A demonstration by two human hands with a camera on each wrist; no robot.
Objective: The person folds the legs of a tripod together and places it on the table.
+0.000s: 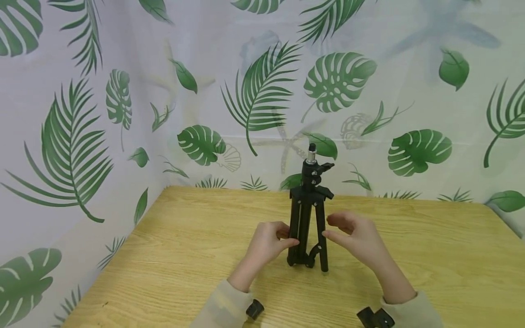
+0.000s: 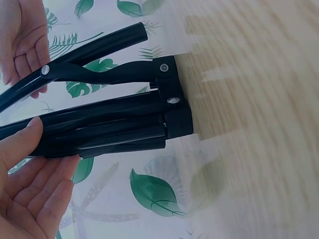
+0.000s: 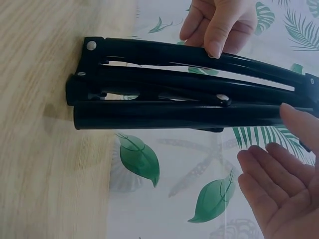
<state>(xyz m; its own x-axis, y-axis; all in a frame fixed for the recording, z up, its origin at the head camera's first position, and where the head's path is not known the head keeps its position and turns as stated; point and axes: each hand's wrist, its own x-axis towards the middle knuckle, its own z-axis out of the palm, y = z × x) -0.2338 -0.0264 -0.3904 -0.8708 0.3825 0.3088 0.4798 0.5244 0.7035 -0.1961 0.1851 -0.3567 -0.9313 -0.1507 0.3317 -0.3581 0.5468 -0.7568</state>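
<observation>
Apparently for steadiness, a nearly folded black tripod is held upright by one side.

Its base is on or just above the wooden table; I cannot tell which. The left hand pinches the left leg, thumb in front and fingers behind, probably because that keeps the narrow stand from tipping. The right hand is loosely spread, thumb at the right leg and fingers away from it, so it grips nothing. That leg slants slightly outward, joined to the bottom hub by a short brace, which likely limits its swing. A metal pin points up from the top. Beyond the table hangs a leaf-print cloth.
</observation>
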